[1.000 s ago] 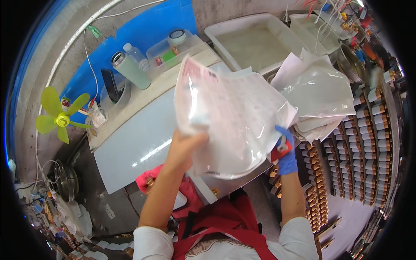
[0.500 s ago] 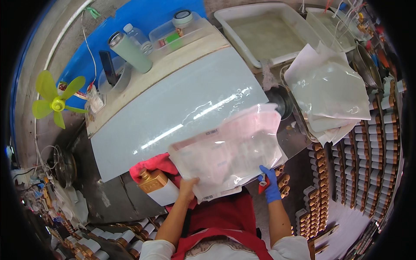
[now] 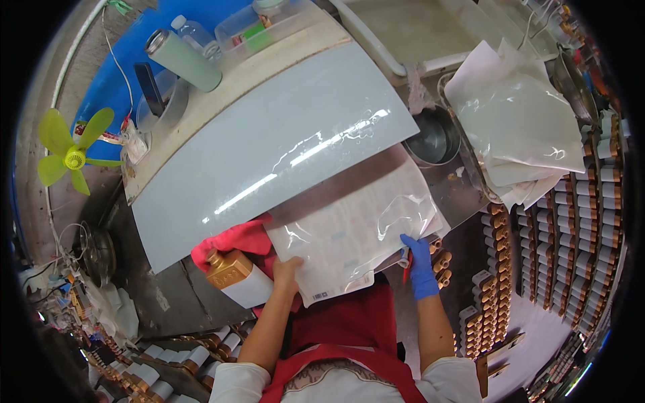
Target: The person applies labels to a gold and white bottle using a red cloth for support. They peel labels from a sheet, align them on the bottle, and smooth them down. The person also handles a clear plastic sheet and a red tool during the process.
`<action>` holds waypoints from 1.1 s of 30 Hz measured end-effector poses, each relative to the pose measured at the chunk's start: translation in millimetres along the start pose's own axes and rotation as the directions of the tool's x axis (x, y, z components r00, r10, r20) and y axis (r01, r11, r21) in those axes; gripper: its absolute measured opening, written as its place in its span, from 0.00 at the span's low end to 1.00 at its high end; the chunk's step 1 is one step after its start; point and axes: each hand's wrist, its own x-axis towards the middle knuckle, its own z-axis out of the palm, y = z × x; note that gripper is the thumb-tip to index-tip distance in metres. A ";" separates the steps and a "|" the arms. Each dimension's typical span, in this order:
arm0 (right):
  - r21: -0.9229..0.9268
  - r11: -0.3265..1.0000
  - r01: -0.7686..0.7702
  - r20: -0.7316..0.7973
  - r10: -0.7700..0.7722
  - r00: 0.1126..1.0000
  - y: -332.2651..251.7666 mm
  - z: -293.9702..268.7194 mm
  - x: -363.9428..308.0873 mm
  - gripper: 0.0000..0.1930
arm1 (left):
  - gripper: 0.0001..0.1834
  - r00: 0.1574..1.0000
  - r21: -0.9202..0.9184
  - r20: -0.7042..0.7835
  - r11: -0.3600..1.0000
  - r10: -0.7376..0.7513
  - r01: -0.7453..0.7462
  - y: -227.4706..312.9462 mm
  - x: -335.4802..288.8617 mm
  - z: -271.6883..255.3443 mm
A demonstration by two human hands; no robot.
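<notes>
A small stack of glossy, translucent plastic film sheets (image 3: pixel 349 235) with faint pinkish print lies in front of me. Its far strip is in shadow along the near edge of a pale grey board (image 3: pixel 282 141). My bare left hand (image 3: pixel 287 272) is closed on the sheets' near left edge. At the near right corner my right hand (image 3: pixel 420 265), in a blue glove, pinches the sheets. A small red and silver tool (image 3: pixel 406 262) also sits in that hand; its kind is unclear. Left of my left hand stands a gold-topped white bottle (image 3: pixel 238 279) beside a red cloth (image 3: pixel 232 242).
More film sheets (image 3: pixel 514 114) lie on a tray at the right, near a metal bowl (image 3: pixel 433 138) and a white basin (image 3: pixel 410 40). Gold-and-white bottles fill racks (image 3: pixel 564 235) at right. A green flask (image 3: pixel 183 60) and a yellow-green fan (image 3: pixel 74 158) are at far left.
The far edge of the sheets has come down from a raised, billowing position to lie flatter along the board. Both hands keep their hold. The view has shifted slightly.
</notes>
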 end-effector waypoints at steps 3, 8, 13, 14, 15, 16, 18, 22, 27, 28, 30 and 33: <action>-0.038 0.992 0.121 0.010 -0.121 0.993 2.1 9.4 2.6 0.08 | 0.23 0.996 0.055 0.018 0.995 0.086 -0.087 5.8 3.5 -0.6; -0.026 1.000 0.009 0.056 -0.007 0.998 -13.0 10.0 7.4 0.08 | 0.23 0.998 0.073 0.046 0.996 0.051 -0.054 0.4 14.1 -5.5; 0.014 0.998 0.054 0.031 -0.054 0.998 -16.5 11.9 4.7 0.06 | 0.28 0.985 0.176 0.038 0.969 0.168 -0.172 15.9 -4.2 4.6; -0.003 0.994 0.114 0.018 -0.114 0.993 -19.6 16.1 -0.1 0.07 | 0.30 0.972 0.228 0.056 0.945 0.229 -0.236 11.9 -1.8 0.8; -0.019 0.985 0.174 0.003 -0.174 0.985 -20.2 16.1 -2.2 0.09 | 0.31 0.954 0.277 0.082 0.913 0.287 -0.299 7.6 -0.3 -4.2; -0.083 0.975 0.205 -0.004 -0.206 0.979 -18.8 10.3 0.2 0.11 | 0.33 0.931 0.318 0.108 0.876 0.347 -0.363 2.6 1.8 -11.0; -0.214 0.940 0.267 -0.008 -0.275 0.961 -16.4 -8.9 6.9 0.15 | 0.36 0.904 0.336 0.198 0.841 0.378 -0.425 -8.9 6.6 -21.6; -0.408 0.813 0.415 0.062 -0.429 0.901 -4.1 -31.9 27.3 0.18 | 0.37 0.883 0.179 0.271 0.881 0.384 -0.438 -5.7 -10.5 -13.6; -0.398 0.667 0.630 0.190 -0.612 0.768 -0.3 -36.6 36.6 0.20 | 0.39 0.811 0.099 0.364 0.846 0.459 -0.523 -15.7 -14.8 -21.5; -0.339 0.654 0.676 0.232 -0.638 0.734 0.3 -35.1 39.3 0.20 | 0.39 0.776 0.106 0.375 0.808 0.507 -0.579 -20.0 -13.6 -22.2; -0.271 0.644 0.716 0.254 -0.669 0.698 -0.7 -28.6 46.1 0.20 | 0.39 0.702 0.141 0.408 0.720 0.583 -0.680 -25.2 -6.6 -25.9; -0.247 0.671 0.699 0.224 -0.662 0.715 -3.1 -31.9 52.1 0.20 | 0.37 0.657 0.179 0.430 0.654 0.620 -0.735 -35.8 7.7 -28.6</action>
